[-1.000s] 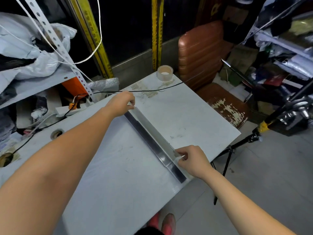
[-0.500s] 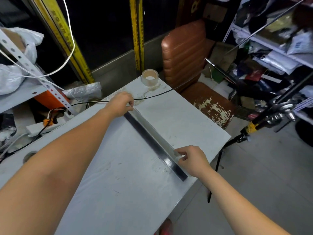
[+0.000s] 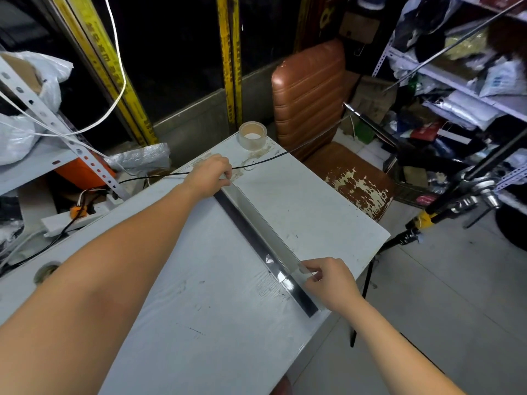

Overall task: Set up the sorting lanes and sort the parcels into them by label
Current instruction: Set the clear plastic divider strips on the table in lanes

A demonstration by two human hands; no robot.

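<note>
A long grey angle strip (image 3: pixel 256 232), the lane divider, lies diagonally across the pale table (image 3: pixel 199 323), from the far middle to the near right edge. My left hand (image 3: pixel 209 176) grips its far end, fingers curled over the top. My right hand (image 3: pixel 328 282) pinches the upright wall near the strip's near end, where a piece of clear tape (image 3: pixel 273 265) crosses it onto the table. No parcels are in view.
A roll of clear tape (image 3: pixel 252 135) stands at the table's far corner, with a black cable (image 3: pixel 265 161) running past it. A worn brown chair (image 3: pixel 328 132) sits beyond the table. Cluttered shelves (image 3: pixel 470 89) and a tripod (image 3: pixel 422 220) stand at right; shelving and bags at left.
Both hands stay on the divider's ends. The view has shifted a little; the strip has not visibly moved on the table.
</note>
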